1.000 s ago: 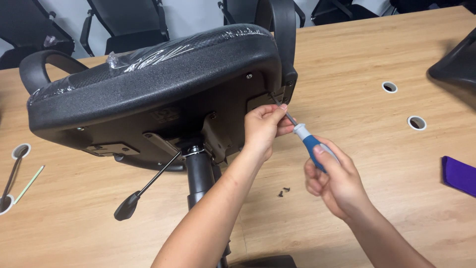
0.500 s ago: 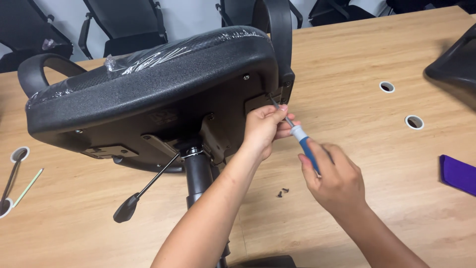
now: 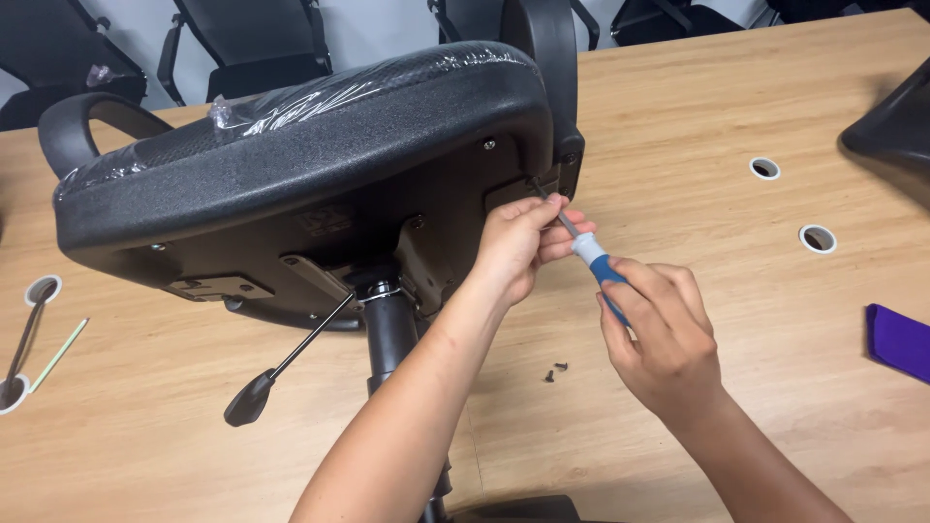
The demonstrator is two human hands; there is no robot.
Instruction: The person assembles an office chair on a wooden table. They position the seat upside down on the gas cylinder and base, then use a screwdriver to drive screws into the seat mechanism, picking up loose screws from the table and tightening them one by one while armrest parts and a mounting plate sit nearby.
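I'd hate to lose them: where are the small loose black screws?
The small loose black screws lie on the wooden table, just left of the right hand.

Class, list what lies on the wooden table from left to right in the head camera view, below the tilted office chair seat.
Black-knobbed chair lever → left hand steadying the shaft → small dark loose screws → blue-handled screwdriver → right hand gripping it → round cable hole → purple flat object.

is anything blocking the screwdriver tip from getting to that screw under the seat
Nothing visible does. The screwdriver, held by the right hand, runs straight to the screw spot under the seat. The left hand pinches the shaft from beside it, not across the tip.
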